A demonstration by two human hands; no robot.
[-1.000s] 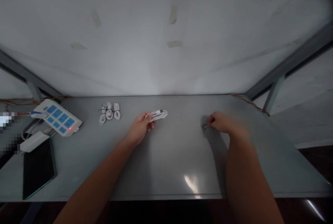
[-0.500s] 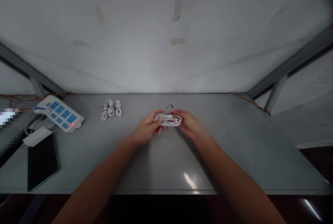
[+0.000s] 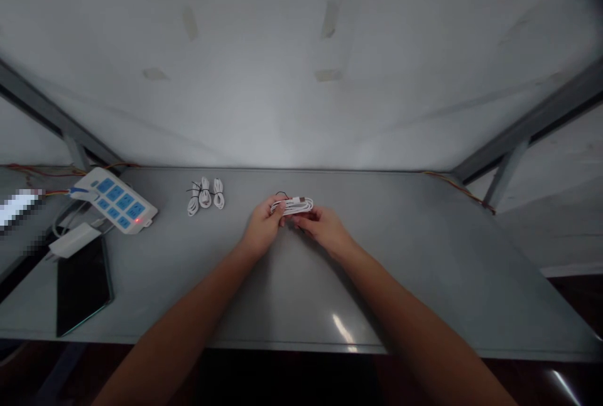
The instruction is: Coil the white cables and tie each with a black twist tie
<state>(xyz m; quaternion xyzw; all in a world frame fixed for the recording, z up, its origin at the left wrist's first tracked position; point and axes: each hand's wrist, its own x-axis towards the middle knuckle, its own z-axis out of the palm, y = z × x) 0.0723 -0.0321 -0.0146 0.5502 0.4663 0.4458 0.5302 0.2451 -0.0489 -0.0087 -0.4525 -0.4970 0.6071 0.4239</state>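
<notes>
My left hand [image 3: 261,230] and my right hand [image 3: 323,227] meet at the middle of the grey table [image 3: 424,255], both closed on a coiled white cable [image 3: 294,205]. A thin black tie [image 3: 281,195] loops over the coil at its far left end, by my left fingers. To the left on the table lie three tied white cable bundles [image 3: 205,194], well apart from both hands.
A white power strip with blue sockets [image 3: 117,203] and a lit red lamp sits at the far left, with a white adapter [image 3: 73,240] and a dark tablet [image 3: 83,284] nearer the front edge. Metal frame bars [image 3: 522,132] rise at both sides against a white wall.
My right hand picked up a black tie at the right, carried it left and joined my left hand on the coiled cable. The tie now sits at the coil's left end.
</notes>
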